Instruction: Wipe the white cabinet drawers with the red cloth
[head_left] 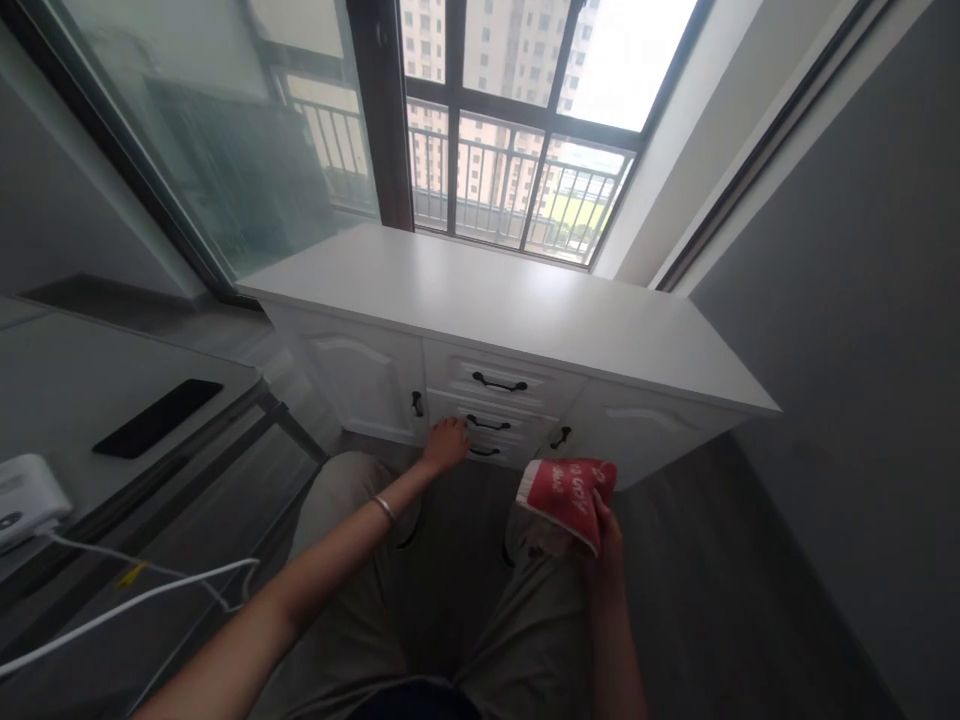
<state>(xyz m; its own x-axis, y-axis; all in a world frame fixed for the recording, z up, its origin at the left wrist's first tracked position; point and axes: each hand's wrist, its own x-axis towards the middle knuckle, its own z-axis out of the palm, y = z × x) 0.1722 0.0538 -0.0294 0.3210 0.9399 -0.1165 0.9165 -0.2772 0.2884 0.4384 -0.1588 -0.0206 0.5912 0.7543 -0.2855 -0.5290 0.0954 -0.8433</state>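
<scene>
My left hand (446,443) grips the lower black metal drawer handle (484,451); right hand (600,525) clutches a red printed cloth (568,492). Pulling next, probably.

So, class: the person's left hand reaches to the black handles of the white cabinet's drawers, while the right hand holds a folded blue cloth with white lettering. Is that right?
Not quite. The head view shows the folded cloth with white lettering in the right hand is red, not blue. The rest stands: the left hand reaches to the black handles of the white cabinet's drawers.
</scene>
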